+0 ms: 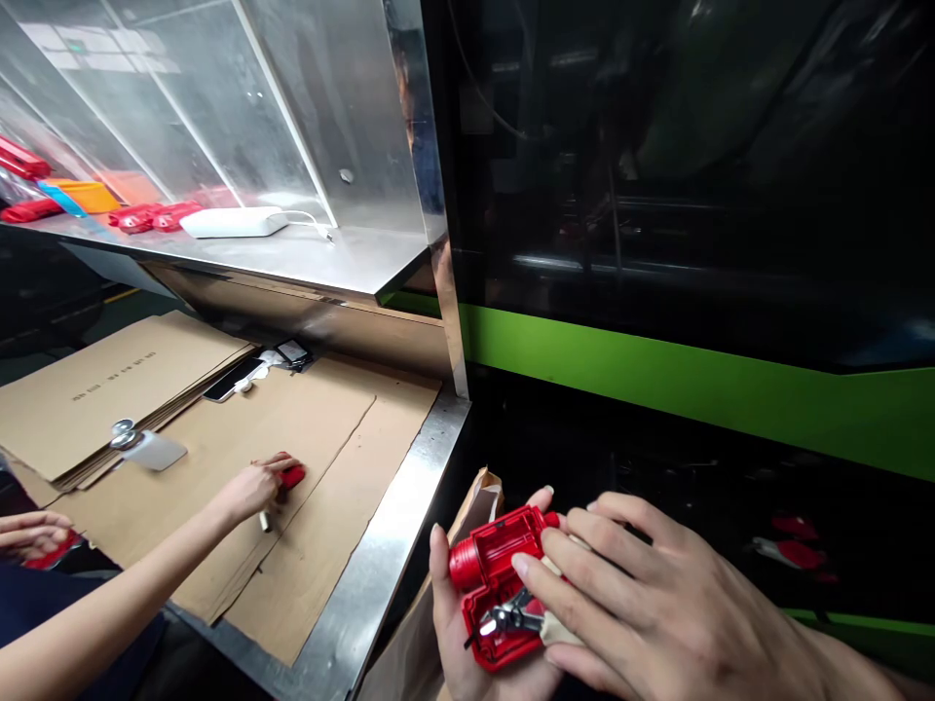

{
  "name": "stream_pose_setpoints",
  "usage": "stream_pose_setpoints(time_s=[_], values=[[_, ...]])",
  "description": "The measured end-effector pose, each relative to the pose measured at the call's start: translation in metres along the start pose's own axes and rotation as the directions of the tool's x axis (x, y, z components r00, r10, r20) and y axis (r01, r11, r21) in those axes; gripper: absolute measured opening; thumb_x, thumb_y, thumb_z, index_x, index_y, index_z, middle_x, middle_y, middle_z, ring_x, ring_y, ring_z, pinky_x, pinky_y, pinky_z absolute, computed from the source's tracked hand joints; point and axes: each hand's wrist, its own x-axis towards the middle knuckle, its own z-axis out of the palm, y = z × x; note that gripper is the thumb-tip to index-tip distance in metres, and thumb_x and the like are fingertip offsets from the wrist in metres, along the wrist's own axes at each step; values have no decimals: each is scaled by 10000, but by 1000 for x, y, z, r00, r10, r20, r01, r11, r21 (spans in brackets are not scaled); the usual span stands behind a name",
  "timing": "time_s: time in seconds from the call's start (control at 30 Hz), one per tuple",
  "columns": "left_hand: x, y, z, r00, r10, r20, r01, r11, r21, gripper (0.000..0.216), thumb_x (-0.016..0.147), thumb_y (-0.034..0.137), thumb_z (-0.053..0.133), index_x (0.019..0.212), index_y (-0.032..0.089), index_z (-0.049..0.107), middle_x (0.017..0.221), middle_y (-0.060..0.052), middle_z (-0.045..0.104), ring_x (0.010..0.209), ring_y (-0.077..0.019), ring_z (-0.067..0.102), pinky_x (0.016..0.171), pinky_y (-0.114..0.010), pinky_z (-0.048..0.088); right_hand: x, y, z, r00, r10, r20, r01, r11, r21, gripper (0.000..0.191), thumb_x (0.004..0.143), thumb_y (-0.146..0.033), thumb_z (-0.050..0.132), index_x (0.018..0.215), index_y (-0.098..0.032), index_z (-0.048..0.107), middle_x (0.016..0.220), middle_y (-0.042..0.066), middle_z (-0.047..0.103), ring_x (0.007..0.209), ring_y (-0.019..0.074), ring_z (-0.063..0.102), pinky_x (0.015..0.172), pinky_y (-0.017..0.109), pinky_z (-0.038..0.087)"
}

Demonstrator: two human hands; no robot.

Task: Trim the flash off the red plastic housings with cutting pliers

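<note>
Past the counter's (394, 535) right edge, the left hand (459, 667) holds a red part (504, 545); the right hand (643, 594) grips pliers (511, 615).

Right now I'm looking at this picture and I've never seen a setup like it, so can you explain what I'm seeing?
There's no robot here. A head-worn camera looks forward and down at the wearer's own two bare hands, at lower right. The left hand cradles a red plastic part, while the right hand grips pliers with their metal head over that part.

The arm reaching in from the left belongs to another person, whose hand is over cardboard covering the table. A pale bottle stands out there too. On the metal shelf above are a white box and red pieces.
</note>
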Motion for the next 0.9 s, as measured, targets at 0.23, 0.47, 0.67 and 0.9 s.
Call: stream_pose_setpoints(time_s=[0.23, 0.47, 0.67, 0.9], values=[[2, -3, 3, 999, 18, -31, -20, 997, -68, 878, 952, 730, 228, 1475, 56, 438, 1335, -127, 652, 1313, -291, 541, 1197, -400, 309, -1, -1, 0, 1000, 14, -2, -14, 1000, 3, 238, 982, -262, 590, 1152, -145, 709, 1069, -7, 763, 991, 183, 645, 957, 406, 437], [4, -1, 4, 1000, -2, -27, 1, 998, -62, 921, 944, 748, 143, 1467, 58, 456, 1377, -159, 619, 1378, -313, 474, 1199, -425, 300, 1, -1, 3, 1000, 22, -16, -22, 1000, 15, 238, 986, -249, 568, 1153, -151, 707, 1071, -3, 762, 994, 186, 651, 954, 409, 446], [7, -2, 4, 1000, -27, 5, 28, 996, -82, 862, 972, 713, 170, 1437, 67, 501, 1409, -134, 599, 1350, -265, 507, 1178, -340, 324, 2, 2, 2, 1000, 0, 16, 0, 1000, -10, 236, 982, -260, 574, 1130, -138, 710, 1044, 12, 758, 999, 219, 643, 945, 429, 439], [2, -1, -1, 985, -126, -119, 108, 983, -146, 781, 986, 686, 290, 1405, 78, 546, 1238, -140, 694, 1194, -177, 623, 1035, -213, 436, 6, 0, 5, 999, -10, 39, 8, 998, 56, 191, 993, -206, 560, 1010, -101, 718, 860, 0, 708, 797, 160, 601, 792, 361, 469]])
